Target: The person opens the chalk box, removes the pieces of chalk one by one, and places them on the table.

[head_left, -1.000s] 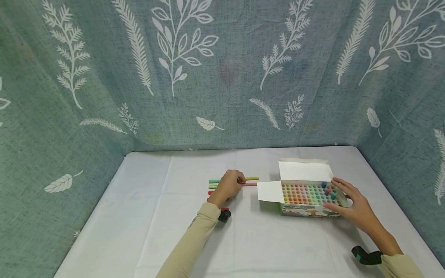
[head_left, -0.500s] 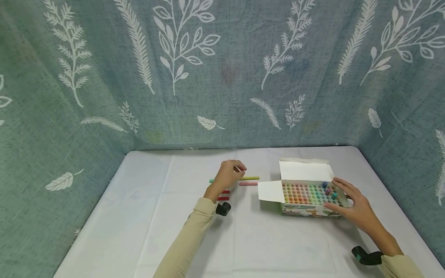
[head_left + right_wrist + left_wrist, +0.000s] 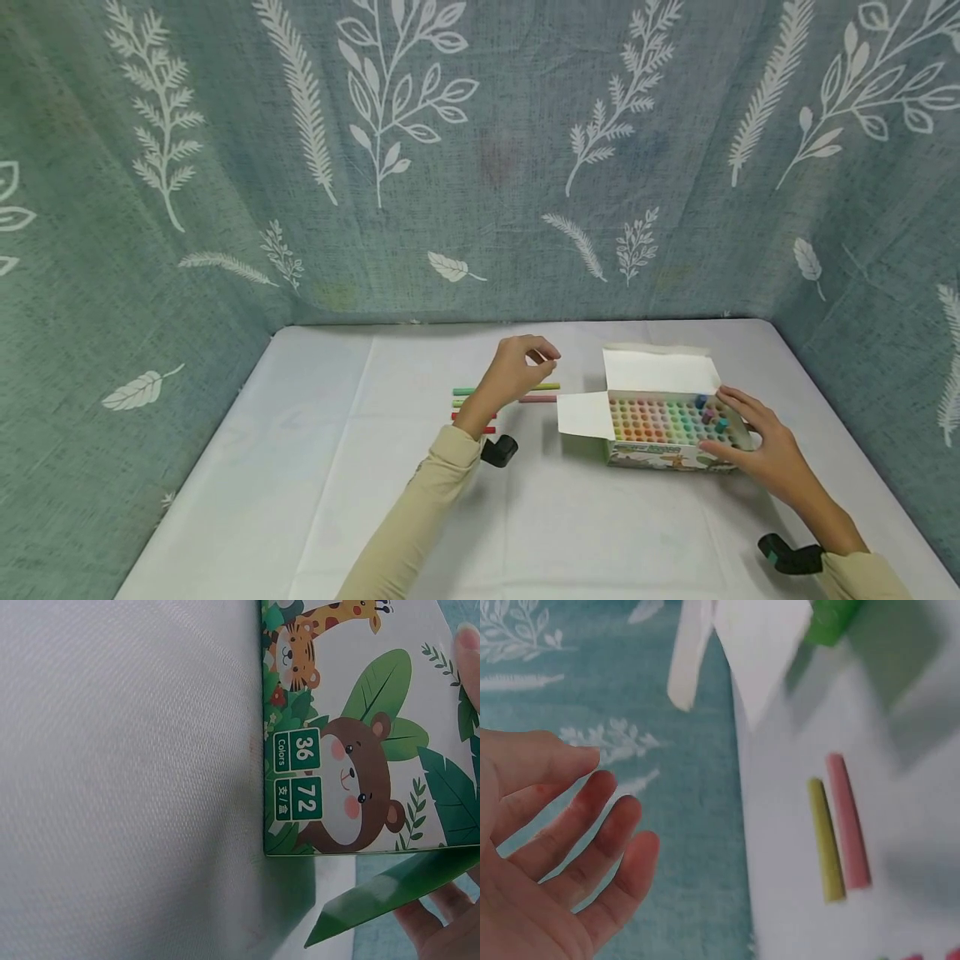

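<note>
My left hand (image 3: 517,367) hovers over the table, fingers loosely bent; nothing shows between them in the left wrist view. Below it lie a yellow chalk-like stick (image 3: 827,840) and a pink one (image 3: 849,821), side by side. My right hand (image 3: 772,446) grips the right end of an open cardboard box (image 3: 641,455), thumb at the front and fingers at the back. Coloured stick ends fill its rows of holes. A blue stick (image 3: 701,401), a purple one (image 3: 707,414) and a teal one (image 3: 722,425) stick up higher. The right wrist view shows the box's printed bear (image 3: 367,787).
Green sticks (image 3: 462,391) and red sticks (image 3: 491,430) lie left of the yellow and pink ones, partly behind my left wrist. The box's white lid (image 3: 660,369) stands open at the back, and a side flap (image 3: 583,414) extends left. A leaf-patterned curtain (image 3: 495,242) surrounds the table.
My left hand has lifted from the sticks, then moved up and to the right. The pink stick lies uncovered beside the yellow one. My right hand stays on the box.
</note>
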The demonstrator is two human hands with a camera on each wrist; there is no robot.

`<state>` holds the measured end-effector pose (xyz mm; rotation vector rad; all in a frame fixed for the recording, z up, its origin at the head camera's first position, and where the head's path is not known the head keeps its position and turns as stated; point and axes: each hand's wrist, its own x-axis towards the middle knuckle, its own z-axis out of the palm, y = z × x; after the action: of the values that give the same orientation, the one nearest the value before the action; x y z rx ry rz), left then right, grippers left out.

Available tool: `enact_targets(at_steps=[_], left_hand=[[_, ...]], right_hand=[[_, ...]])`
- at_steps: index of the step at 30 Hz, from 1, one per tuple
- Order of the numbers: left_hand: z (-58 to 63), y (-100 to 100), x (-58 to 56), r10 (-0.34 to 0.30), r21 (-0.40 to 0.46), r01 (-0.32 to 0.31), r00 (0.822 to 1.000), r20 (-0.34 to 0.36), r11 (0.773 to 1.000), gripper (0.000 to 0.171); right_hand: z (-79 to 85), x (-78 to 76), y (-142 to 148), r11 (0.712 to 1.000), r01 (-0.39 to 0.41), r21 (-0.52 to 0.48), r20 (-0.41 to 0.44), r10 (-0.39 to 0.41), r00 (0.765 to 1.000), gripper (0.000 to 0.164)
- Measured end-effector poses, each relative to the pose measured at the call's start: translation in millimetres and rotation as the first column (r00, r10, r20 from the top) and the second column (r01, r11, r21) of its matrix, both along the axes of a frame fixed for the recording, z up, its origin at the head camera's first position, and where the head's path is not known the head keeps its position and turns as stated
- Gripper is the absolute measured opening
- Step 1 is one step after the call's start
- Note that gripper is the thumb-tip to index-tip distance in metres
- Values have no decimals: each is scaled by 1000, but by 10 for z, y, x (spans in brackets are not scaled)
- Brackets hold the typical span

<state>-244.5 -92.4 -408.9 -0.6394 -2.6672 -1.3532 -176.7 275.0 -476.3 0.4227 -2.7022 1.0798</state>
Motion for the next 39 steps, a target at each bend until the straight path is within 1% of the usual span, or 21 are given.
enact_targets(at_steps=[4, 8, 15, 20, 26, 31, 34, 39], left_hand=[[51, 123, 11, -27, -4, 27, 999, -33, 1000, 10], [77, 242, 19, -54, 0, 54, 996, -64, 999, 9], [113, 471, 63, -105, -5, 105, 991, -83, 994, 10], [90, 647, 80, -150, -18, 149, 985, -87, 989, 11], [68, 843, 101, -197, -34, 195, 978, -69, 980, 12], [43, 990, 102, -218, -79, 212, 973, -77, 974, 13], [16, 1078, 111, -225, -102, 218, 972, -67, 971, 13], [-38, 1220, 124, -242, -99, 236, 969, -54, 967, 14]], right_hand=[[2, -10, 6, 1000, -1, -8, 2, 1, 1000, 81], [4, -22, 14, 1000, -3, -12, 2, 3, 1000, 81], [-13, -24, 33, 1000, -13, -24, 13, 13, 1000, 83], [-21, -20, 38, 1000, -10, -22, 13, 10, 1000, 83], [-7, -19, 30, 1000, -9, -19, 13, 10, 1000, 83], [8, -27, 20, 1000, -6, -21, 20, 7, 1000, 83], [10, -28, 20, 1000, -6, -24, 26, 7, 1000, 83], [11, -30, 28, 1000, -7, -31, 36, 9, 999, 83]])
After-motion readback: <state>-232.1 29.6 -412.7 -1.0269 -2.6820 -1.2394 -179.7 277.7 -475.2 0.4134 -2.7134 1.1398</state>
